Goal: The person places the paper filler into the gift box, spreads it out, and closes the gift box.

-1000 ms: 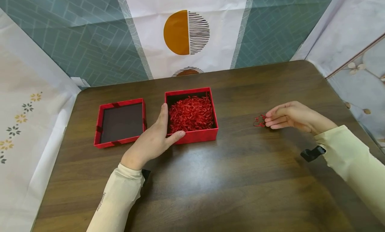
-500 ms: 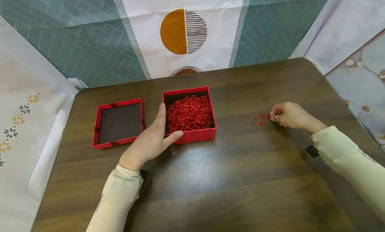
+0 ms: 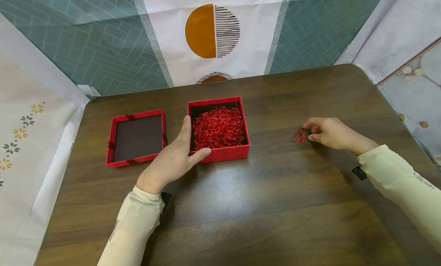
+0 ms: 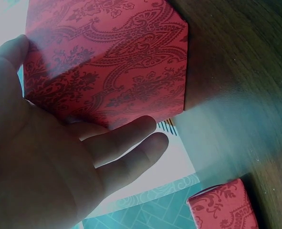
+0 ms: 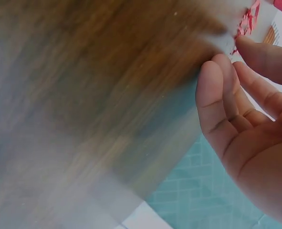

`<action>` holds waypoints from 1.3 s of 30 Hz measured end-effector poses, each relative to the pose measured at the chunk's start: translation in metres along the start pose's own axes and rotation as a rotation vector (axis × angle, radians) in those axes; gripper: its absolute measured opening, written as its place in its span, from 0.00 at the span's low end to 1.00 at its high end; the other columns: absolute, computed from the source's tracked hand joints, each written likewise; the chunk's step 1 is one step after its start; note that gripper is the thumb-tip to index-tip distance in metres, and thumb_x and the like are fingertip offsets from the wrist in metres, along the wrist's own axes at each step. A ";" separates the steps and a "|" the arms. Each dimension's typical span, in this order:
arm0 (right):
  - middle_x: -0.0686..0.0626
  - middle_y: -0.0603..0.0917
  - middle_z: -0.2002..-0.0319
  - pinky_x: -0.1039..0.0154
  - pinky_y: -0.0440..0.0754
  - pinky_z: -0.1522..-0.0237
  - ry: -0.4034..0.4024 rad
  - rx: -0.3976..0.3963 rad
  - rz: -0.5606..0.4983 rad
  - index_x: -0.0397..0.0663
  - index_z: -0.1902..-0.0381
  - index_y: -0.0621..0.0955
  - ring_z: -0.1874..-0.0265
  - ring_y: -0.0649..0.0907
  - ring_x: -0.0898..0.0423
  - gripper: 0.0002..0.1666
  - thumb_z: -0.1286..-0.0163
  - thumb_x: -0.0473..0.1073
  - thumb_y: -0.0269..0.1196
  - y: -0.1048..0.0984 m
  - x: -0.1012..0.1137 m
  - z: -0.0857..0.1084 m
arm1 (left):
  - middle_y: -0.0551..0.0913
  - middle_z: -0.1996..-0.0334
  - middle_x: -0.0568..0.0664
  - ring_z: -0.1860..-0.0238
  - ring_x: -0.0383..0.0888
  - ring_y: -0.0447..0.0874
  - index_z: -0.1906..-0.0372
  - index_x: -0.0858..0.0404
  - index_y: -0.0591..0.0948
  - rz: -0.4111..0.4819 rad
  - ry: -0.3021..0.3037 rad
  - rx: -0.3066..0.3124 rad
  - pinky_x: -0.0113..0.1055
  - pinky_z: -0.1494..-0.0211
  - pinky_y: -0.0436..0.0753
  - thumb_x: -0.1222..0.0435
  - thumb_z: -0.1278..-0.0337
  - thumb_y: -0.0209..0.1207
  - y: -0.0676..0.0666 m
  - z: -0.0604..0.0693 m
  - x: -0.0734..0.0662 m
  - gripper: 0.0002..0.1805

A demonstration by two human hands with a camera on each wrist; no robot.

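A red box (image 3: 229,154) full of crinkled red paper shreds (image 3: 218,128) stands at mid-table. My left hand (image 3: 169,162) rests against its left side, fingers straight and thumb at the front edge; in the left wrist view the hand (image 4: 50,157) lies along the patterned box wall (image 4: 107,62). To the right, my right hand (image 3: 332,134) is low over the table beside a few loose red shreds (image 3: 299,136), thumb and forefinger apart. The right wrist view shows the hand (image 5: 255,124) with fingers bent loosely and shreds (image 5: 247,21) beyond the fingertips.
A shallow red lid (image 3: 111,145) with a dark inside lies left of the box on the brown wooden table (image 3: 241,220). Patterned cloths (image 3: 303,36) hang behind the table and at both sides.
My right hand has shifted slightly left toward the loose shreds, which lie closer together, and its thumb and forefinger have parted. My left hand stays at the box.
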State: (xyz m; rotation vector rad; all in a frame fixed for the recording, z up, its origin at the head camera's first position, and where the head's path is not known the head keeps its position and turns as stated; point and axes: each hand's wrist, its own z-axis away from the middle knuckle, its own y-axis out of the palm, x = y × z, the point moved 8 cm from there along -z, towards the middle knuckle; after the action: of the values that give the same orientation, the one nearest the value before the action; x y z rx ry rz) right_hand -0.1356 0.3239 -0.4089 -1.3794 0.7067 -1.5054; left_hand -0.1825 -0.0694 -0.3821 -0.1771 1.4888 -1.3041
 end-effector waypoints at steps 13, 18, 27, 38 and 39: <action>0.40 0.82 0.60 0.44 0.77 0.57 -0.063 -0.116 0.051 0.29 0.43 0.80 0.60 0.81 0.43 0.33 0.38 0.46 0.75 -0.002 0.022 -0.001 | 0.29 0.20 0.49 0.22 0.51 0.43 0.21 0.56 0.25 -0.006 0.010 -0.014 0.49 0.30 0.66 0.31 0.35 0.49 -0.005 0.001 -0.002 0.60; 0.36 0.80 0.58 0.43 0.77 0.56 0.003 -0.108 0.054 0.27 0.43 0.78 0.57 0.78 0.41 0.38 0.37 0.53 0.74 0.004 0.030 -0.003 | 0.29 0.20 0.49 0.21 0.50 0.41 0.21 0.57 0.25 -0.005 0.010 -0.016 0.49 0.29 0.64 0.32 0.35 0.50 -0.005 0.002 -0.002 0.61; 0.41 0.79 0.63 0.45 0.76 0.59 0.074 -0.068 0.075 0.31 0.56 0.80 0.58 0.75 0.44 0.28 0.37 0.52 0.74 0.014 0.035 -0.008 | 0.28 0.20 0.48 0.21 0.50 0.41 0.21 0.56 0.25 0.007 0.011 -0.001 0.49 0.30 0.67 0.31 0.35 0.49 0.002 0.000 -0.001 0.61; 0.38 0.80 0.62 0.43 0.79 0.61 -0.022 -0.182 0.106 0.28 0.55 0.82 0.60 0.78 0.43 0.22 0.36 0.42 0.74 0.017 0.044 0.000 | 0.28 0.20 0.47 0.22 0.51 0.44 0.21 0.56 0.24 0.003 0.003 0.007 0.49 0.32 0.69 0.30 0.35 0.48 0.001 -0.001 -0.001 0.60; 0.38 0.80 0.62 0.44 0.79 0.62 -0.046 -0.196 0.111 0.29 0.56 0.82 0.62 0.78 0.43 0.20 0.36 0.41 0.74 0.017 0.047 0.001 | 0.28 0.20 0.47 0.22 0.51 0.44 0.21 0.56 0.24 0.004 0.001 0.007 0.49 0.31 0.69 0.31 0.35 0.48 0.001 0.000 -0.001 0.60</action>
State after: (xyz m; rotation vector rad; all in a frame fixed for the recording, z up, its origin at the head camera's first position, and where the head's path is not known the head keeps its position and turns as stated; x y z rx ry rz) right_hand -0.1270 0.2751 -0.4043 -1.4900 0.9061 -1.3408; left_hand -0.1819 -0.0686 -0.3822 -0.1694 1.4842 -1.3064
